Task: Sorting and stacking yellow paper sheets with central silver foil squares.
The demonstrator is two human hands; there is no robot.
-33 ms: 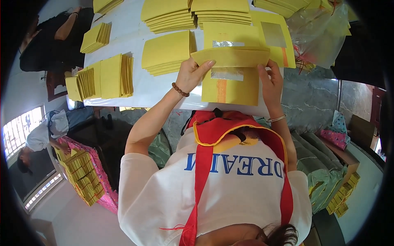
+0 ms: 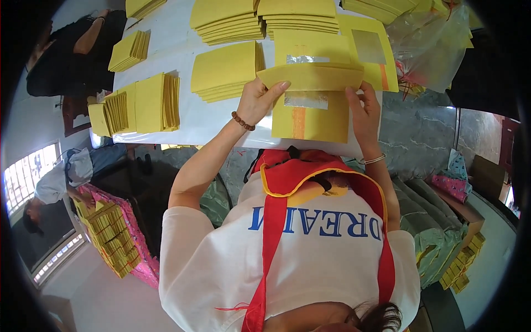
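Between my two hands stretches a sheet of yellow joss paper [image 2: 311, 77], bent up into a narrow band. My left hand [image 2: 256, 102] pinches its left end with the thumb on the near side. At the right end, my right hand [image 2: 365, 113] grips it between thumb and fingers. Beneath lies a yellow sheet [image 2: 326, 124] with a silver foil patch [image 2: 306, 99] and an orange stripe, partly covered by the held one. Another foil-patched yellow sheet [image 2: 388, 69] lies to the right of it.
Folded yellow paper stacks [image 2: 224, 66] stand on the white table [image 2: 188, 119], with more at the far side and left. A clear plastic bag [image 2: 431, 50] sits at the far right. One person [image 2: 77, 61] is at the left edge; another [image 2: 52, 188] bends by a pink-lined container [image 2: 145, 254].
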